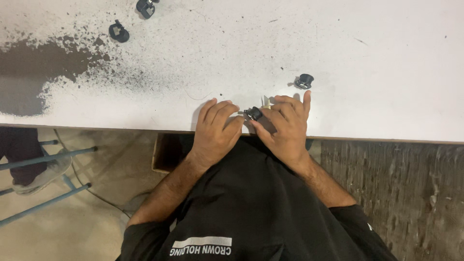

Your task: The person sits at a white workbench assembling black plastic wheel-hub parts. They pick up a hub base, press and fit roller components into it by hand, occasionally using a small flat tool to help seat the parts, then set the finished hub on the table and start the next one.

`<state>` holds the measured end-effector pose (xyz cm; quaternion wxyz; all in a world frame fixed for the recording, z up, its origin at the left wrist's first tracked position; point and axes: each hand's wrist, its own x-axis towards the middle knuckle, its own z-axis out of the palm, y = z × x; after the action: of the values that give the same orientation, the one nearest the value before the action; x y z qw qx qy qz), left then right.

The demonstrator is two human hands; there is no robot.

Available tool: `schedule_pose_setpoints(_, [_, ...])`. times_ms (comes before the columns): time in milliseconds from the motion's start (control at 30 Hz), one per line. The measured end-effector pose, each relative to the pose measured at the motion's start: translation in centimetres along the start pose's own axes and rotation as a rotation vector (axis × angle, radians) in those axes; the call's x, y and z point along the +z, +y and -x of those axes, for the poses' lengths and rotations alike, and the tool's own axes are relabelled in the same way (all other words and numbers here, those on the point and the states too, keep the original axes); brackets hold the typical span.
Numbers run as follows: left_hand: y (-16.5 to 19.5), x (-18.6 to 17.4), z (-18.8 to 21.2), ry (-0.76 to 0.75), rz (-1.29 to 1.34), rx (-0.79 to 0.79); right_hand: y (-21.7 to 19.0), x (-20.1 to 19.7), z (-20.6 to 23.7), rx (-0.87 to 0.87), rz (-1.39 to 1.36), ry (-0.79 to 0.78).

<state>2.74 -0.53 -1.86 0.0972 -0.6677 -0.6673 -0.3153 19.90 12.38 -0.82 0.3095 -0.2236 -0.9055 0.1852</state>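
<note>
1. Small black part [253, 113] sits at the near edge of the white table [386, 72], pinched between both hands.
2. Left hand [216, 129] and right hand [286, 126] meet, fingers closed on it.
3. Three similar black parts lie apart: one [304, 81] just beyond the right hand, two [119, 32] [145, 7] far left beside a dark stain [34, 72].

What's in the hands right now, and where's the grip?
A small black part, pinched at its sides between the left hand and right hand fingertips at the table edge.
</note>
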Motion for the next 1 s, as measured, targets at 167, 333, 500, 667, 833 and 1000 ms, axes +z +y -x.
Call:
schedule_pose_setpoints(167, [0.4, -0.6, -0.9, 0.044, 0.101, -0.109, 0.3, 0.0, 0.1, 0.004, -0.006, -0.014])
schedule_pose_setpoints(333, [0.1, -0.9, -1.4, 0.013, 0.158, -0.195, 0.3, 0.0, 0.1, 0.005, -0.017, -0.005])
schedule_pose_setpoints(500, [0.2, -0.5, -1.5, 0.043, 0.122, -0.086, 0.4, 0.0, 0.3, 0.016, -0.027, -0.023])
schedule_pose_setpoints(667, [0.5, -1.1, -2.2, 0.036, 0.013, 0.147, 0.7, 0.0, 0.4, -0.032, 0.004, -0.070])
schedule_pose_setpoints(833, [0.4, -2.7, -3.1, -0.067, 0.200, 0.078, 1.1, -0.2, 0.5, -0.117, -0.059, -0.144])
schedule_pose_setpoints(1000, [0.0, -3.8, -3.7, -0.129, 0.454, -0.196, 0.8, -0.2, 0.5, -0.122, -0.064, -0.122])
